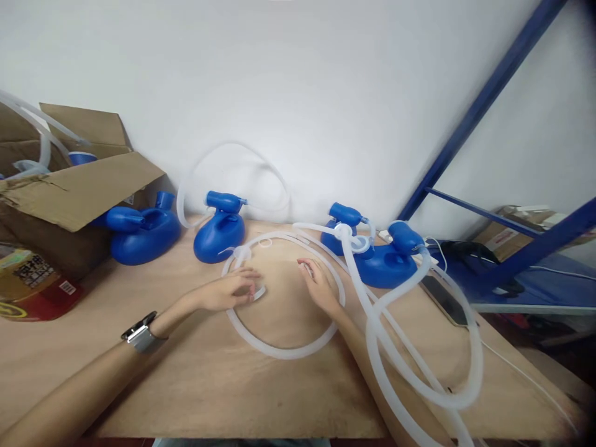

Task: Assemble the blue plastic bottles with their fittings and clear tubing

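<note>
A coil of translucent white hose lies in a loop on the wooden table, and both my hands reach over it. My left hand, a watch on its wrist, is closed with the fingertips at a small curved white plastic piece. Across the loop, my right hand has its thumb and fingers pinched together on a small whitish piece, too small to name. A clear fitting sits at the loop's left side. Just behind it lies a thin white ring.
Blue plastic urinal bottles stand along the wall, some with hoses. More hose loops over the right side and past the front edge. At left is a cardboard box; at right, a phone and a blue metal frame.
</note>
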